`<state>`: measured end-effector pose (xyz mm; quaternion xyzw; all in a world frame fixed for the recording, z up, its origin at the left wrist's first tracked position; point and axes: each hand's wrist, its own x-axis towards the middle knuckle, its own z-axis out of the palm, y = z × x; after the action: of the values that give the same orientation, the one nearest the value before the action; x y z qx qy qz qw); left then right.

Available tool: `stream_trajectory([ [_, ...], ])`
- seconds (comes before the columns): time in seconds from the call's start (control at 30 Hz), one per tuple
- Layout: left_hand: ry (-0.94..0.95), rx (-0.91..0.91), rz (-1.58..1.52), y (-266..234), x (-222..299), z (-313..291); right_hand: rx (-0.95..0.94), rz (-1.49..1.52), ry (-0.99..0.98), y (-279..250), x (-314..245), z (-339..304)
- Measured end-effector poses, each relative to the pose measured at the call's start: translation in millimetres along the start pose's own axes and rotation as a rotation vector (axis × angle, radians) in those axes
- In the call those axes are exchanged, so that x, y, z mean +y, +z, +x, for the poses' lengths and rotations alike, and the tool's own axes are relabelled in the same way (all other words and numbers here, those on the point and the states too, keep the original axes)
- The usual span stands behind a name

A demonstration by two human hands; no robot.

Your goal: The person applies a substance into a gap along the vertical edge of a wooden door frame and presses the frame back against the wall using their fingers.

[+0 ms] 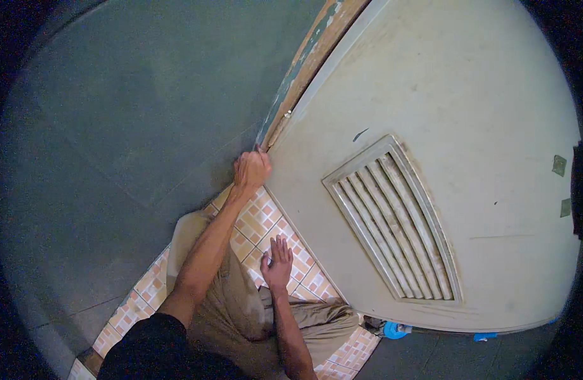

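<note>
My left hand (251, 172) reaches up to the low end of a worn wooden door frame (304, 75), where the frame meets the dark grey-green wall (146, 120). Its fingers are curled closed against the frame's edge; whatever they hold, if anything, is hidden. Just above them, a hinge (288, 114) shows beside a pale door (469, 95). My right hand (278, 261) hangs lower and nearer to me, over the tiled floor (250, 218). Its fingers are stretched out, with nothing in them.
The door fills the right side and carries a slatted vent (393, 221) in a raised frame. Blue items (394, 330) lie by its bottom edge. My bent knees, in tan trousers (234, 297), are close below my hands. Paint on the door frame is peeling.
</note>
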<state>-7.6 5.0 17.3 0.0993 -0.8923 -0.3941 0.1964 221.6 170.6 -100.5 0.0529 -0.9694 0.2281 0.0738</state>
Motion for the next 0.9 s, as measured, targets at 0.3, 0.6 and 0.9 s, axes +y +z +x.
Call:
stream_trajectory([
  [0.3, 0.002, -0.043, 0.008, 1, -7, 2, -0.03, -0.02, 0.023, 1, -3, -1],
  [0.6, 0.064, 0.035, 0.017, 5, -7, 1, 0.005, -0.018, 0.001, 0, -2, 1],
  [0.9, 0.188, 0.127, 0.008, 14, -13, -1, -0.028, -0.017, 0.008, 0, -1, 0],
])
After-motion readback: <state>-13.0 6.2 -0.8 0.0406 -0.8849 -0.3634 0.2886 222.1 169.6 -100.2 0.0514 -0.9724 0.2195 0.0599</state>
